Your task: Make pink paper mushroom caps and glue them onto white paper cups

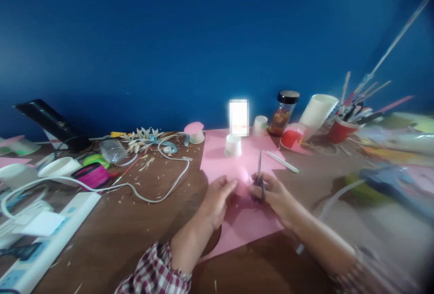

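My right hand (pixel 271 190) is closed around the handles of a pair of scissors (pixel 260 165), whose blades point away from me. Pinched between thumb and fingers of my left hand (pixel 217 196) is a small pink paper piece (pixel 242 177), its outline washed out by glare. Both hands are over a large pink paper sheet (pixel 251 233) with a curved cut-out at its left edge. Beyond them a white paper cup (pixel 233 146) stands upside down on pink paper, and a white pen (pixel 281 162) lies to its right.
Behind the cup is a bright, pixelated rectangle (pixel 239 117). A lidded jar (pixel 284 111), a white cylinder (pixel 318 111) and a red cup of tools (pixel 342 130) stand at right. A power strip (pixel 73 217), cable and pink ribbon roll (pixel 91 176) lie left. A blurred glue gun (pixel 389 187) lies right.
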`<action>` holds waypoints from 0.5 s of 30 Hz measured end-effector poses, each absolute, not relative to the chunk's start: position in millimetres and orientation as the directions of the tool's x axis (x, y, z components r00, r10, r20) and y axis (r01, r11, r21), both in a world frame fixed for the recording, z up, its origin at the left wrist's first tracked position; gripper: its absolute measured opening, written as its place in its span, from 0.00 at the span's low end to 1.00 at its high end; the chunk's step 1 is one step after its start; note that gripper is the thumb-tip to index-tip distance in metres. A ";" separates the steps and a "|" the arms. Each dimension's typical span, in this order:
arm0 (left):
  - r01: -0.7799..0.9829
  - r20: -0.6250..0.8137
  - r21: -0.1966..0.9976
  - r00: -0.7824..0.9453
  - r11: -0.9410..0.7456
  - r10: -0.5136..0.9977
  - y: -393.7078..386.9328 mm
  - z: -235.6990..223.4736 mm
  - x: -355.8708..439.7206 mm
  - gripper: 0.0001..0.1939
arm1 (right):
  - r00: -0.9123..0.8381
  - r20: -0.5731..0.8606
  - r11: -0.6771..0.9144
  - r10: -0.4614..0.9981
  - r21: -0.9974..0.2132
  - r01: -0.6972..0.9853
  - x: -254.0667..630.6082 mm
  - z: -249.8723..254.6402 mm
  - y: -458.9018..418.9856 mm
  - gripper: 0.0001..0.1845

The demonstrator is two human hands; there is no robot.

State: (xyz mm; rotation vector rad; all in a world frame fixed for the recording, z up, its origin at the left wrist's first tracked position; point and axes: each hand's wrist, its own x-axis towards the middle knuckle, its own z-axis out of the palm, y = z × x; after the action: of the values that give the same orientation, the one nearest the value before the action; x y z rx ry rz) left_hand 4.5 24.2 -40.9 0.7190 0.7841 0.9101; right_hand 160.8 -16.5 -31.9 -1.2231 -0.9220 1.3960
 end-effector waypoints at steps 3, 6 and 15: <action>-0.386 -0.281 0.819 0.375 0.424 0.884 24.8 -40.7 4.7 0.09 | 0.021 -0.196 -0.188 0.980 -0.960 -0.209 160.8 -32.9 -16.4 0.22; -0.384 -0.271 0.826 0.372 0.413 0.888 25.2 -40.0 5.1 0.09 | 0.030 -0.210 -0.198 0.977 -0.955 -0.218 160.2 -32.5 -16.6 0.24; -0.398 -0.253 0.826 0.372 0.400 0.893 23.1 -36.0 5.9 0.08 | 0.032 -0.213 -0.204 0.977 -0.962 -0.179 159.3 -27.0 -17.6 0.26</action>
State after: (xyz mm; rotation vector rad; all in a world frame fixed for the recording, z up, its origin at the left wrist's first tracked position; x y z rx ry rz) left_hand 5.9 23.1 -36.0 0.7461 0.7898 0.9336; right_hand 159.3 -17.6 -27.0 -1.2499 -0.9336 1.4007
